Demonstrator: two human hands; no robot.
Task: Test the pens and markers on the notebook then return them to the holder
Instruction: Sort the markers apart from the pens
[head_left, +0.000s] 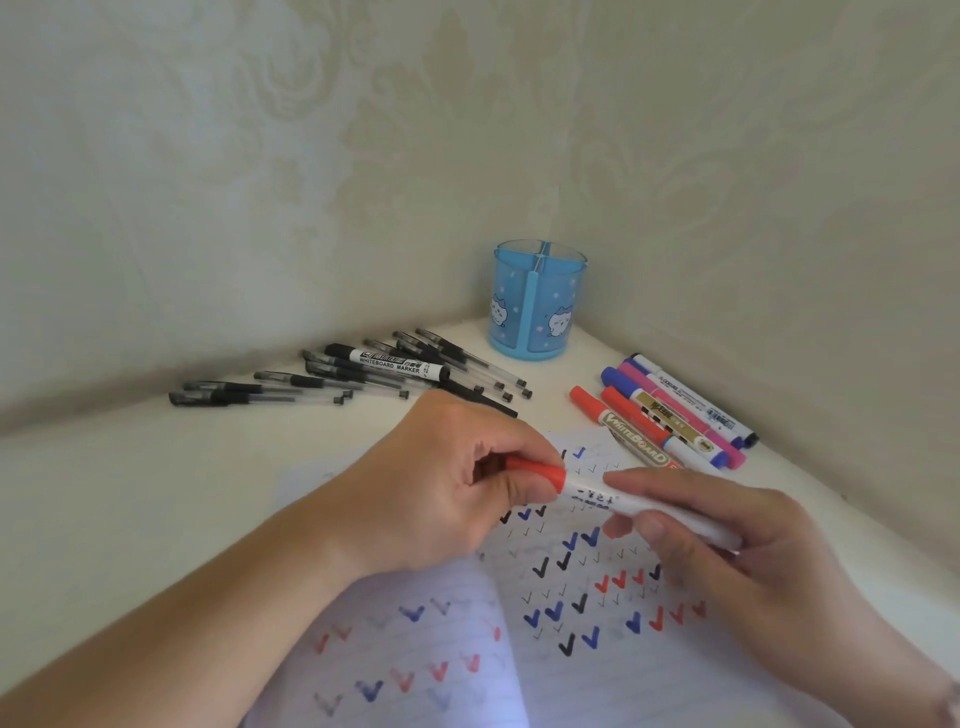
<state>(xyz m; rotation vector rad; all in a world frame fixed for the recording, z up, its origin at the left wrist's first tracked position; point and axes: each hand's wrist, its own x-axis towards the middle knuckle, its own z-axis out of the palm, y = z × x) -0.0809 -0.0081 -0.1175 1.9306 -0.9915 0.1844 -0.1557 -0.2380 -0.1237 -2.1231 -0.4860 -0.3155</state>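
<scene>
I see the red-capped marker (613, 496) held above the open notebook (545, 623), its long axis running almost level, left to right and slightly down toward the right. The red cap (540, 474) points left; the white barrel end points right.

My left hand (441, 488) grips the cap, fingers curled round it with the thumb underneath. My right hand (727, 545) pinches the white barrel between thumb and fingers, so that the printed mid-section of the barrel lies exposed between the two grips.

The notebook is lined paper, covered in red, blue and black tick marks. The holder (537, 301) is a translucent blue plastic cylinder with internal dividers and cartoon prints, standing upright in the corner, well apart from the hands. A cluster of clear-barrelled black pens (363, 379) and a black whiteboard marker (387, 364) lies on the white table (156, 493) left of the holder. Coloured markers (670, 415) lie side by side to its right.
</scene>
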